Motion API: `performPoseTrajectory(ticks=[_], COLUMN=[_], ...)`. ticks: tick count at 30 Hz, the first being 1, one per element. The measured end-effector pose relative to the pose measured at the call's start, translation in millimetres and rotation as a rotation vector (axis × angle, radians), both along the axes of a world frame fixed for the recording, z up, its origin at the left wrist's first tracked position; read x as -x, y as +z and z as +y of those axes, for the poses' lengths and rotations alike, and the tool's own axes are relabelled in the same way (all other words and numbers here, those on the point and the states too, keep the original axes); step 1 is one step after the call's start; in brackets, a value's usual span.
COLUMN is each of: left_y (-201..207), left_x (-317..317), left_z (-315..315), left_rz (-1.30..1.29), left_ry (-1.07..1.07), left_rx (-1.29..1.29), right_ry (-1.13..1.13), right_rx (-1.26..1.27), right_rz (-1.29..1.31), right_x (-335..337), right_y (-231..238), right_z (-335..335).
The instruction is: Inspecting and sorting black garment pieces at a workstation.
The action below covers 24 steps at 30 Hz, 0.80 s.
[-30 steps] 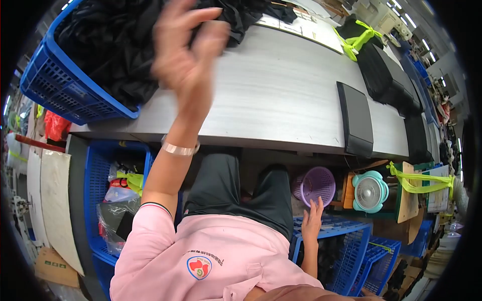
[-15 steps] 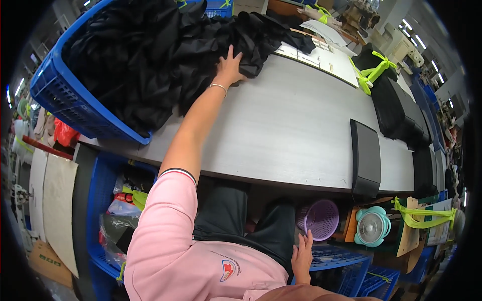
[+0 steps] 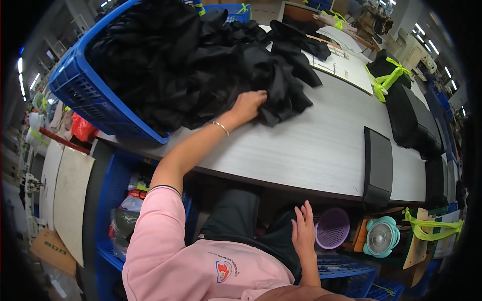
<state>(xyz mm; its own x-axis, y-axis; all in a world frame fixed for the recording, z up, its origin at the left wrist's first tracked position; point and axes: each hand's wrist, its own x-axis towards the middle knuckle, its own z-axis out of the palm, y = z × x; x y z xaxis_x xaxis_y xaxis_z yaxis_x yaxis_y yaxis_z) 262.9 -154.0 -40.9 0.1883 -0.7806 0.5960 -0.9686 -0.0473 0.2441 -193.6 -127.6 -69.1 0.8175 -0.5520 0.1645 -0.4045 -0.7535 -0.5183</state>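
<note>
- Black fabric (image 3: pixel 211 65): heaped over the table's (image 3: pixel 286 155) left half, spilling from the blue crate (image 3: pixel 100 95) at its left end.
- Handling, my judgement: looks tangled; draw one fold low and steadily, keeping layers apart.
- Left hand (image 3: pixel 248 107): fingers curled, apparently pinching a fold.
- Right hand (image 3: pixel 305 232): empty, fingers slightly spread, below near edge, beside purple basket (image 3: pixel 332 229).

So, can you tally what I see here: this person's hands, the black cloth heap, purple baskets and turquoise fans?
Left hand and right hand: 2
Black cloth heap, spilling from the crate: 1
Purple basket: 1
Turquoise fan: 1
Total: 5
</note>
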Motion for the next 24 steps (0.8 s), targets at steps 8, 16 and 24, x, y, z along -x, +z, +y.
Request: performPoseTrajectory(ticks=[8,16,24], left_y=[56.0,201.6,146.2], left_x=[83.0,65.9,-7.1], left_z=[45.2,173.6,264.6], left_rz=[0.016,-0.487,0.001], left_ry=[-0.199,0.526,1.113], left_rx=[-0.414,0.681,0.781], right_ry=[0.132,0.011,0.002], right_rx=[0.356,0.253,0.325], right_rz=[-0.281,-0.238,-0.332], right_x=[-78.4,-128.5,-146.4], right_y=[44.5,46.8,54.8], right_z=[-28.9,-40.8,-21.6])
